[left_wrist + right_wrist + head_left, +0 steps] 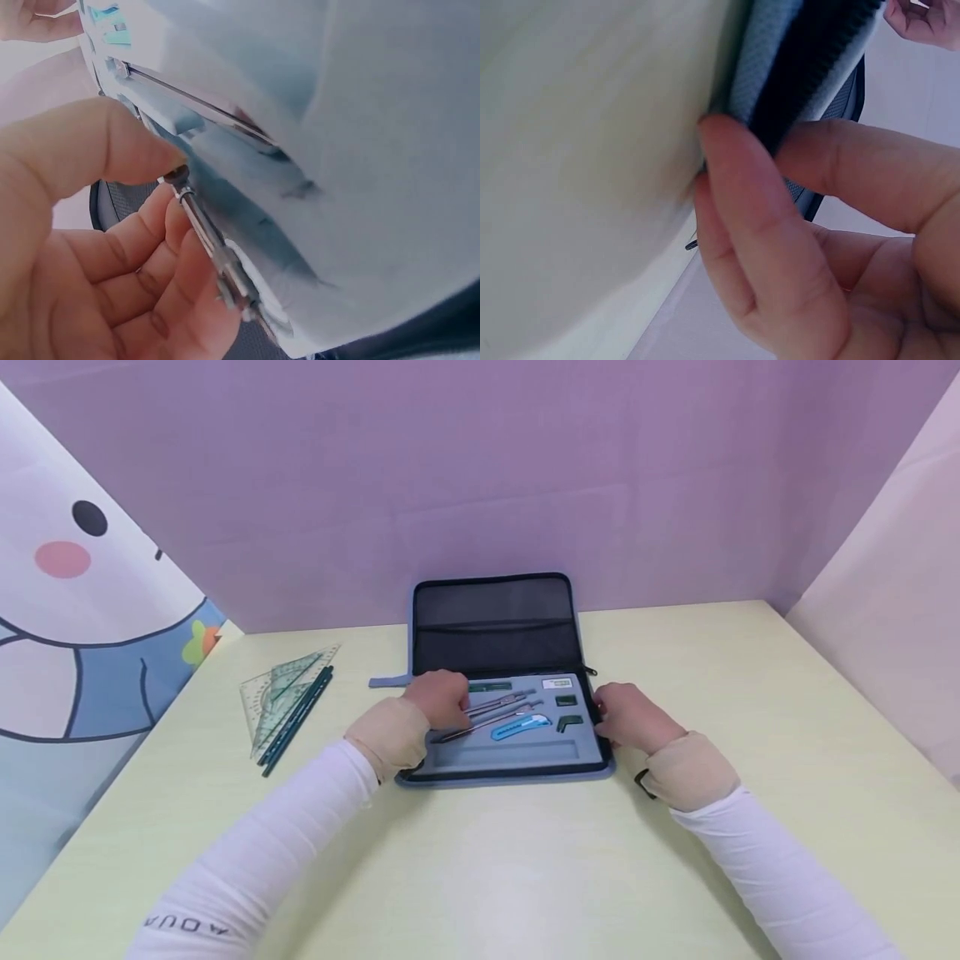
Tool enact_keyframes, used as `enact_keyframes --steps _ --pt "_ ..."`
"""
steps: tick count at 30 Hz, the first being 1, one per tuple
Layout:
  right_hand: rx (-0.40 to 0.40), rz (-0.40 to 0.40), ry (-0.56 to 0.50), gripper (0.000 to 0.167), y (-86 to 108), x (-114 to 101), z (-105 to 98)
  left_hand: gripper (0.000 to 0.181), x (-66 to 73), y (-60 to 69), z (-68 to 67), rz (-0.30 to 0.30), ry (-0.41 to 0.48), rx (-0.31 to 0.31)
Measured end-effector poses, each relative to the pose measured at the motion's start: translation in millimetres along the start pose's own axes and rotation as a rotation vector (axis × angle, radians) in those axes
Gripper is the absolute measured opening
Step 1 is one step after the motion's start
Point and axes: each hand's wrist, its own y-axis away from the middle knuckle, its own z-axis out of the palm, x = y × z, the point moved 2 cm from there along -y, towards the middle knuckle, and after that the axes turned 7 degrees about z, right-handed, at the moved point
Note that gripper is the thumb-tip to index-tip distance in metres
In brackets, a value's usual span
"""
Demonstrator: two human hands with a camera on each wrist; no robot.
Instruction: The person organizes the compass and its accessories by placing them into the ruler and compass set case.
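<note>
Left grip: pinching slim, dark-ended silver tool | right grip: pinching blue case edge

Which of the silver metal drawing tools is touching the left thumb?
The silver metal tool with a small side knob; its dark end meets the thumb of the left hand. The thin silver metal rod lies apart from that thumb.

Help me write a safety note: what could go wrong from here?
1. The left grip pinches the compass near its end, so it might slip and drop into the case.
2. The light-blue cutter lies close by; a finger could brush it, and I cannot tell whether it is retracted.
3. The right grip pinches the case's edge; a tug might tilt it and shift the small green pieces.
</note>
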Motion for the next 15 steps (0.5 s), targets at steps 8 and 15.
enact_keyframes --steps 8,15 --pt "-0.003 0.005 -0.003 0.036 0.4 -2.0 0.2 0.015 0.5 -5.5 4.5 0.023 0.047 0.002" --pt "-0.002 0.007 -0.008 0.036 0.5 -1.5 0.1 0.013 0.0 -7.0 6.0 0.027 0.077 0.015"
